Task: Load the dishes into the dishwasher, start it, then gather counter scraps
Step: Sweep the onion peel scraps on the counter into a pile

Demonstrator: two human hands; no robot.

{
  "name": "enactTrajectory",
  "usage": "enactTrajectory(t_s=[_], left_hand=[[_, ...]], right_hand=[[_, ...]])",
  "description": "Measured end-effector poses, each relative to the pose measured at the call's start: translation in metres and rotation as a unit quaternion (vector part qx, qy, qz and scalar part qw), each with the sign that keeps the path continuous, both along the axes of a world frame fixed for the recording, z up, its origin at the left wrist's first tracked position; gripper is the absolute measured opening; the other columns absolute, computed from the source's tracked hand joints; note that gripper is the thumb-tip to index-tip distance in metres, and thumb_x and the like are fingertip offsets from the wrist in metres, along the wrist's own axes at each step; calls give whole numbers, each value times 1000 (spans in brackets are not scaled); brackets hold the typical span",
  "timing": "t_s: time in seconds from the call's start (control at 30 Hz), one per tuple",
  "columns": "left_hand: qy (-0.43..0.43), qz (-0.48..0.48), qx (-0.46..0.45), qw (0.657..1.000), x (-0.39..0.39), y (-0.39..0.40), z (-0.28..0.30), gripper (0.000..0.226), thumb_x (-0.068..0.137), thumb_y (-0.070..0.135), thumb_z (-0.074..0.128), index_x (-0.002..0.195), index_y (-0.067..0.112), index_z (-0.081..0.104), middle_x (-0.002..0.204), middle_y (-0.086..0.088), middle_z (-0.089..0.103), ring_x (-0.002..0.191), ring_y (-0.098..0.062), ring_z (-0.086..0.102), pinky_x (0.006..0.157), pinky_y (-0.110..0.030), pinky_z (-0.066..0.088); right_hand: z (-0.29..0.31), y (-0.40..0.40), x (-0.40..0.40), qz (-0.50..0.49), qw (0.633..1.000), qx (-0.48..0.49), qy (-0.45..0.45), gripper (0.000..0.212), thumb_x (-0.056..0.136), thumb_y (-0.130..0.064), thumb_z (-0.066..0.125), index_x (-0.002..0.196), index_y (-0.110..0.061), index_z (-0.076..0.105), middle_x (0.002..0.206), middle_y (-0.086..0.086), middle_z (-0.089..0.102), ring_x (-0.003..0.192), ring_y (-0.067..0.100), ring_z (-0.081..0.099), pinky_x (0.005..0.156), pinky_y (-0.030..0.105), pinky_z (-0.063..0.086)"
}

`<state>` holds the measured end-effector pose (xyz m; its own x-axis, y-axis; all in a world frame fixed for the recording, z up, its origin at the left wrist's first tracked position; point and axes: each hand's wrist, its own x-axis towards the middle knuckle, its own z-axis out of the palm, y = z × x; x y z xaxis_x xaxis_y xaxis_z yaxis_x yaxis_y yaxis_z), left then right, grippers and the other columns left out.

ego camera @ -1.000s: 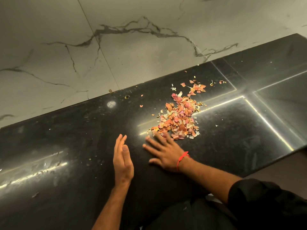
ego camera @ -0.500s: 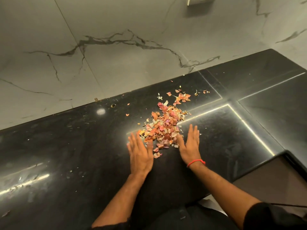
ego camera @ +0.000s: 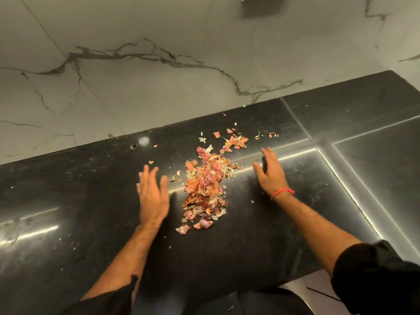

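Flanking the heap of scraps (ego camera: pixel 205 187), both hands are hovering low over the black table (ego camera: pixel 68 201), one at each side. The left hand (ego camera: pixel 152 196) is lying just beside the heap's left edge, fingers straight and slightly blurred, its grip fully spread and holding nothing. The right hand (ego camera: pixel 271 172) is sitting a little further off on the right, fingers loosely bent and splayed, its grip likewise empty; a red thread (ego camera: pixel 282 193) is circling that wrist.

The scraps are looking like dry, papery onion skins in pink and orange, piled in the middle of the table, with a smaller cluster (ego camera: pixel 236 142) and stray flakes lying behind them toward the marble wall (ego camera: pixel 159 87). They are probably weighing almost nothing, crumpling easily and sliding freely on the glossy surface, so pinching single pieces is likely to be slow. Sweeping inward with flat palms from both sides and then scooping under the packed heap seems the better hold. A quick move risks puffing the light flakes away, and the far strays are needing a separate gathering stroke first.
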<state>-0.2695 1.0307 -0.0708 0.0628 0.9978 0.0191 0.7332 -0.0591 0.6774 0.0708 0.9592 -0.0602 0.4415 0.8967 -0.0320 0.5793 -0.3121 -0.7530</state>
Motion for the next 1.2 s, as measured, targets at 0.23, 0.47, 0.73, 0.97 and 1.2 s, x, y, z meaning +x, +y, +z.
enactTrajectory(t_s=[0.23,0.47,0.73,0.97,1.2], left_hand=[[146,74,-90,982,15,59,-9,74,104,56,21,159,8,12,167,-14,-1,154,-29,-7,125,-51,-1],[48,-188,-85,977,98,28,-1,65,102,62,12,160,34,1,167,4,0,154,-16,-6,125,-48,-2],[72,-69,-12,995,111,106,7,65,105,55,23,159,17,21,168,-3,9,155,-19,-3,124,-44,-8],[115,-147,-109,976,139,138,5,70,105,56,16,160,14,3,168,-5,-6,153,-24,-14,121,-43,-13],[21,-281,-91,955,146,96,6,60,108,45,22,160,15,16,167,-2,13,154,-9,4,126,-30,-1]], right_hand=[[-7,68,106,34,984,-90,-147,73,95,-46,52,154,-17,21,163,13,9,150,30,3,122,47,5],[-8,97,63,235,955,-64,-170,72,98,-56,38,154,-14,20,161,13,17,149,29,11,122,48,8],[-5,149,52,189,981,9,-30,66,99,-40,48,153,-11,24,161,11,22,149,20,18,123,47,12],[-19,197,49,197,951,-101,-216,75,98,-60,32,156,-14,17,164,10,4,151,26,-2,122,46,-2],[-12,158,-19,349,928,-38,-124,61,100,-39,22,154,-11,21,162,6,20,150,15,12,123,32,2]])
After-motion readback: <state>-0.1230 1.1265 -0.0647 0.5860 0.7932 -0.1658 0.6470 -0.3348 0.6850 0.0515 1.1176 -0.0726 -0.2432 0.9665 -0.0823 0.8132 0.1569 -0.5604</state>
